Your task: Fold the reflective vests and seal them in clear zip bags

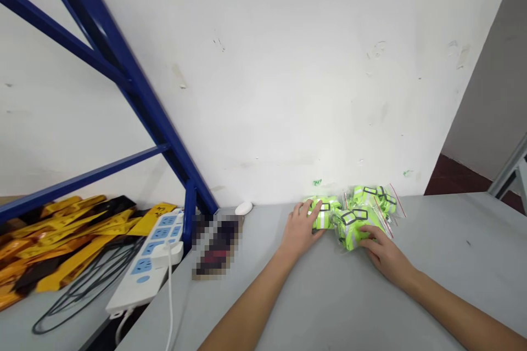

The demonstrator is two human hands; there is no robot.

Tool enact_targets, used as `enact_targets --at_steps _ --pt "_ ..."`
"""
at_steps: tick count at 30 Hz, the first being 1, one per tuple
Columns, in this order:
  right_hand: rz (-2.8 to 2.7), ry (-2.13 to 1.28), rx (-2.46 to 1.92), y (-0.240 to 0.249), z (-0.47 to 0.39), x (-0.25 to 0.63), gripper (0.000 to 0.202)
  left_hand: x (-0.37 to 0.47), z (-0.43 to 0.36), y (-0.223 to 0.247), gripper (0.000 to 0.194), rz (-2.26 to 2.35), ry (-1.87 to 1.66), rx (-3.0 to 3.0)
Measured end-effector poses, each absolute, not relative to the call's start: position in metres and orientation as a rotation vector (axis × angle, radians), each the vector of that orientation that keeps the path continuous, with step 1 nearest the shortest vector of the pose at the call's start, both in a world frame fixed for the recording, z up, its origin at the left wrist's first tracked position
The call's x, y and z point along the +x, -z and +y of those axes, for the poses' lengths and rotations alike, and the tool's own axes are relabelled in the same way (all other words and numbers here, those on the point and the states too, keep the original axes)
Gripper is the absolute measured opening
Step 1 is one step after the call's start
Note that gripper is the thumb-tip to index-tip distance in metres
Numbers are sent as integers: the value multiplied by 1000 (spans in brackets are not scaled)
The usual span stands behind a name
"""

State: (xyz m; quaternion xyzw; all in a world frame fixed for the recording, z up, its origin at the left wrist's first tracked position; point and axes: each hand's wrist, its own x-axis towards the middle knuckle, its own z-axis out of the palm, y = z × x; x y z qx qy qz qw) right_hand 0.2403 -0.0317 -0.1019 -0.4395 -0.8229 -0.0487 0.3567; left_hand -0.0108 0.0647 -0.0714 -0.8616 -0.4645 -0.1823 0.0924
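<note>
Several neon yellow-green reflective straps with grey stripes and dark buckles lie folded in a cluster against the wall. My left hand (299,228) is closed around the leftmost reflective strap bundle (323,213), thumb in front and fingers over its top. My right hand (383,254) has its fingertips closed on the front bagged reflective strap (351,228), which sits in a clear zip bag. Behind that one, another bagged reflective strap (375,196) touches the wall, its red-edged bag sticking out to the right. The fingertips of both hands are partly hidden by the bundles.
The grey table (341,307) meets a white wall (288,93). On the left stand a blue metal frame (144,98) and a white power strip (142,269) with a plugged-in cable. A white oval object (244,208), a blurred-out item (218,247) and yellow-black straps (82,236) lie there too.
</note>
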Motion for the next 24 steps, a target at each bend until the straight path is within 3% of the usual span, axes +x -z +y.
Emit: enact_targets --at_steps 9,13,18,21,24 --pt "-2097 78 -1123 97 -33 244 29 -63 73 44 49 -1601 626 -2405" --pt "-2132 47 -1146 97 -35 244 30 -91 81 60 54 -1759 535 -2267" --pt "-2169 109 -1142 94 -39 245 28 -96 85 76 74 -1994 348 -2373" --pt "-2233 166 -1091 92 -42 243 25 -79 69 64 85 -1865 464 -2469" --pt "-2319 161 -1003 89 -47 236 26 -46 33 55 77 -1638 711 -2599"
